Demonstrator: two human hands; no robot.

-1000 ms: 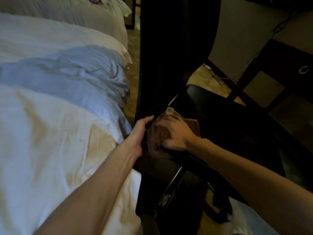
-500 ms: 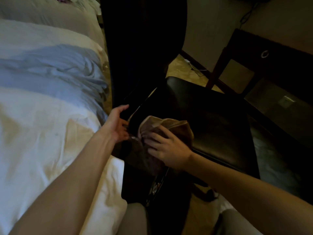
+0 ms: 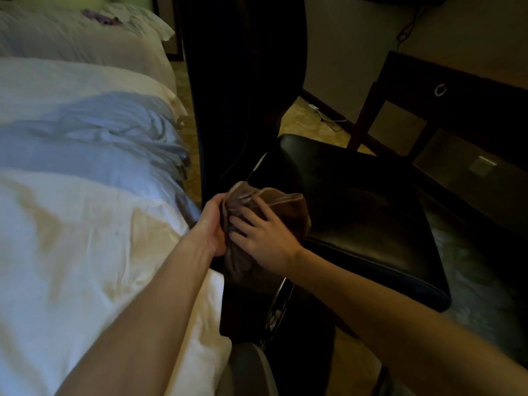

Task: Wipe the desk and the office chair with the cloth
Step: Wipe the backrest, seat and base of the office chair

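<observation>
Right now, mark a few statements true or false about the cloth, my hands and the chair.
1. The crumpled brown cloth lies on a corner of the black leather chair seat. True.
2. The right hand presses on the cloth with fingers spread. True.
3. The left hand lies flat on the white bed. False: the left hand grips the cloth's edge, beside the white bed.
4. The cloth lies on the dark wooden desk. False: the dark wooden desk stands beyond the chair.

Cloth (image 3: 281,208) on chair (image 3: 368,212), right of bed (image 3: 85,195).
</observation>
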